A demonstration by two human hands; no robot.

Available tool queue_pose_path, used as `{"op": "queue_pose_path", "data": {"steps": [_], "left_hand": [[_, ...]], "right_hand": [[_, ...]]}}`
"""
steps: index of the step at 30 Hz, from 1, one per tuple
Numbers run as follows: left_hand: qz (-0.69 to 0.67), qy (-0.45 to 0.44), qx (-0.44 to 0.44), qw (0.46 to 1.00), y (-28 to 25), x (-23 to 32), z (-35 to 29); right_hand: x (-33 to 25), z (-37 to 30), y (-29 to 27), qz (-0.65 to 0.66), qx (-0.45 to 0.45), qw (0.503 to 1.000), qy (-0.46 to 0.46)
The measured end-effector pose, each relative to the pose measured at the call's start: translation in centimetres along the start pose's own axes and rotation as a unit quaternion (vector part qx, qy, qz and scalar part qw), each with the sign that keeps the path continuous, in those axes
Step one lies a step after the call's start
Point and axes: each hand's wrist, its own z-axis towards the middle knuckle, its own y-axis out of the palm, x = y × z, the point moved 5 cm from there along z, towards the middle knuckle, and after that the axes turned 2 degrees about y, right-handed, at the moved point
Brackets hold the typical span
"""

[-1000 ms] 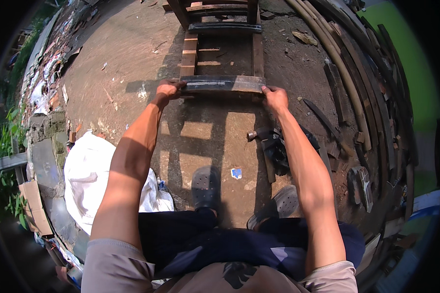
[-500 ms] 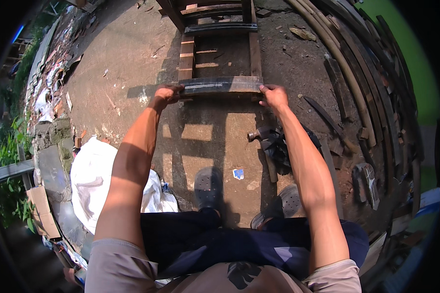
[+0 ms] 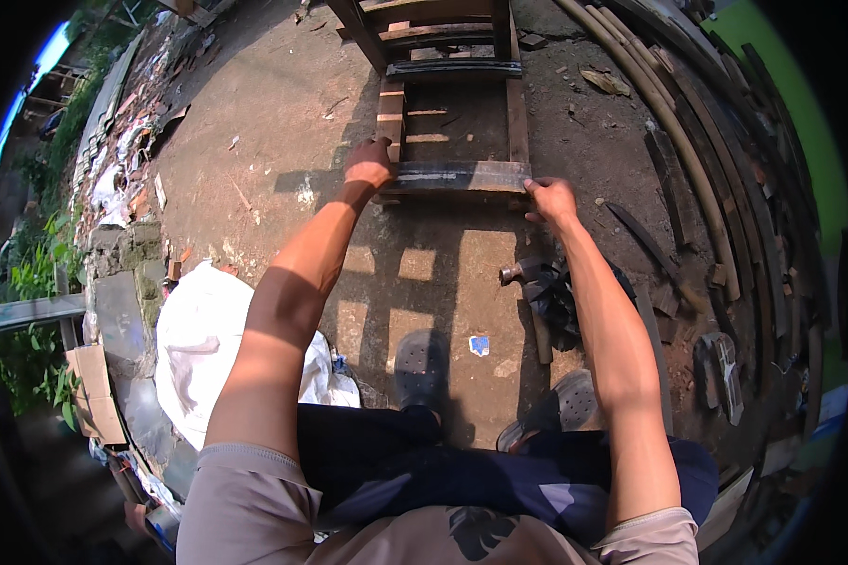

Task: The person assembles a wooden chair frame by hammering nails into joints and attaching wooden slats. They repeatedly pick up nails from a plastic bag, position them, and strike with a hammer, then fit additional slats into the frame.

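Observation:
Ahead of me on the ground lies a wooden frame like a chair's or small ladder's, with side rails and crosspieces. Its near end carries a dark, slightly curved wooden slat. My left hand is curled over the frame's left rail, just beyond the slat's left end; its fingertips are partly hidden. The right end of the slat is pinched by my right hand, thumb on top and fingers below. A second dark slat crosses the frame farther off.
A hammer lies beside a black plastic bag under my right forearm. Right of it rests a machete. Bamboo poles and planks line the right side. A white sack sits at left, near a low block wall.
My left hand has shifted from the slat's left end up onto the left rail. My right hand keeps its hold on the right end. The whole view has shifted slightly.

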Motion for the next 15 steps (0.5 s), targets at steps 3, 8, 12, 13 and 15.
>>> {"op": "queue_pose_path", "data": {"steps": [3,8,12,13,15], "left_hand": [[0.004,0.109,-0.083,0.991,-0.1,6.3,-1.8],[0.056,0.139,-0.147,0.978,1.9,7.6,-2.0],[0.037,0.125,-0.114,0.985,3.2,6.4,-2.5],[0.039,0.116,-0.095,0.988,3.3,6.9,-2.8],[0.069,0.089,-0.12,0.986,3.5,7.5,-2.6]], "right_hand": [[-0.7,-0.8,0.3,-0.01,0.005,1.0,0.007],[-0.7,-0.4,0.3,-0.006,0.0,1.0,0.011],[-0.8,-0.8,0.8,0.022,-0.002,1.0,0.002],[-0.5,-0.9,0.6,0.028,-0.001,1.0,0.006],[-0.3,-0.6,0.3,0.012,0.003,1.0,0.02]]}}
